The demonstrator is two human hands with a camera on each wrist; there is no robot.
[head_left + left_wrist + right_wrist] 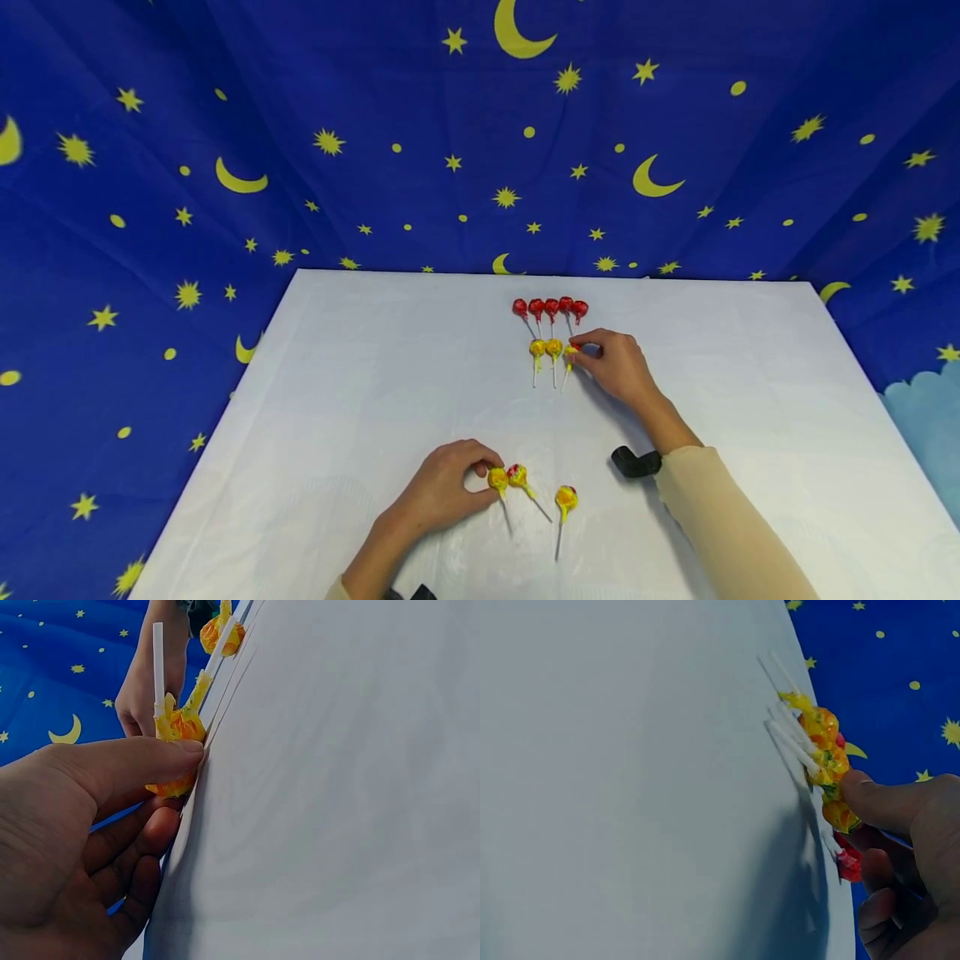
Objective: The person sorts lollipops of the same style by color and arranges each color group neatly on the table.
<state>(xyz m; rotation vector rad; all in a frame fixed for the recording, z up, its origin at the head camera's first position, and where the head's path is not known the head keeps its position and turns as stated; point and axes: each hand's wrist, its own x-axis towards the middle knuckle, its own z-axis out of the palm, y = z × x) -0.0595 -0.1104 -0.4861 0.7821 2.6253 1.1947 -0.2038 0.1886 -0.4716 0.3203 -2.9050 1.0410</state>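
Note:
My right hand (618,367) pinches a yellow lollipop (570,357) between thumb and finger, its stick angled toward me. Two more yellow lollipops (546,348) lie side by side just left of it, sticks pointing my way. Behind these runs a row of several red lollipops (552,308), heads toward the far edge. Nearer to me, my left hand (450,487) holds another yellow lollipop (498,479) by its head; in the left wrist view the thumb covers part of the wrapper (176,782). Right beside it lies a yellow-and-red lollipop (518,475), and a further one (567,498) rests to the right.
Everything lies on a white-covered table (360,358). A dark blue cloth (420,192) with yellow moons and stars hangs behind and along the sides. At my right wrist, a black device (636,462) sticks out over the tabletop.

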